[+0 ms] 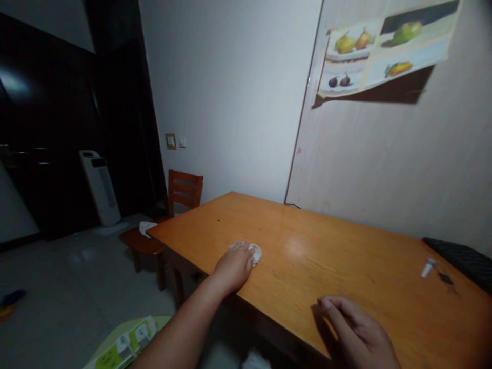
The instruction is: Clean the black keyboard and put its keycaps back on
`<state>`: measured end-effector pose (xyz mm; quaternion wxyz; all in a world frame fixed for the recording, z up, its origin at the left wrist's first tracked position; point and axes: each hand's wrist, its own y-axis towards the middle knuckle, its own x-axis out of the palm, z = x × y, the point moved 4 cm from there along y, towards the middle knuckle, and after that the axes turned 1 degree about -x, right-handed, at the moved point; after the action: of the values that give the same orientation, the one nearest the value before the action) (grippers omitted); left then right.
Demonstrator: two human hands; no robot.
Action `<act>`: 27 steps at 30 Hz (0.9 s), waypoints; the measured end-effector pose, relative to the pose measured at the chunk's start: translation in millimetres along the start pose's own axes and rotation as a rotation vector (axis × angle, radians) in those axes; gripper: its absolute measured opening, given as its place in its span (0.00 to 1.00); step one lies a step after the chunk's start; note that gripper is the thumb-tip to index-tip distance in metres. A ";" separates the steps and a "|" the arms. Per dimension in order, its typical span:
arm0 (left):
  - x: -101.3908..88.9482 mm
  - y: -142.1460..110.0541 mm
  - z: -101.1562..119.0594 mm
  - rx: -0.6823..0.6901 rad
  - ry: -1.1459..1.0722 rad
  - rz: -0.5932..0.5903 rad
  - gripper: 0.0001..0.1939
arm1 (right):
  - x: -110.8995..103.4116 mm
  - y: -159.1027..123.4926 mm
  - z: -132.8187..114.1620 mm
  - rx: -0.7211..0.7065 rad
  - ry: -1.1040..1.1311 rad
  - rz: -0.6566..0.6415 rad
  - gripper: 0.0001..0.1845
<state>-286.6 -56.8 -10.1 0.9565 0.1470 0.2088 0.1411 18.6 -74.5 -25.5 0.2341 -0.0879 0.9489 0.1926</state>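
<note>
My left hand (233, 266) reaches out over the wooden table (346, 256) and presses down on a small white wad, a cloth or tissue (255, 252), with the fingers closed over it near the table's left part. My right hand (355, 328) rests flat on the table's near edge, fingers stretched out and holding nothing.
A wooden chair (180, 197) stands at the table's far left end with a white cloth on its seat. A small white tube (427, 267) and a dark keyboard-like object (461, 259) lie at the right. A white heater (100, 187) stands on the floor. A fruit poster (384, 46) hangs on the wall.
</note>
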 end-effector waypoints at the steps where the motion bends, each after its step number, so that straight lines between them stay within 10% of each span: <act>1: -9.0 5.4 -5.9 -0.022 0.014 0.018 0.12 | 4.1 1.6 -1.7 0.001 0.010 -0.007 0.21; 10: -62.8 43.6 -39.6 -0.068 0.605 -0.028 0.15 | 25.0 5.3 -15.2 -0.016 0.055 0.001 0.21; 17: -68.4 53.8 -43.7 -0.084 0.688 -0.062 0.17 | 22.6 0.0 -14.6 0.003 0.042 0.008 0.20; 27: 16.0 1.8 10.0 0.095 0.060 -0.102 0.15 | 21.5 3.6 -17.4 -0.062 -0.012 0.077 0.18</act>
<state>-268.6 -52.0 -6.5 0.9477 0.1772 0.2508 0.0866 -8.3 -79.9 -20.4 0.2295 -0.0571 0.9437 0.2312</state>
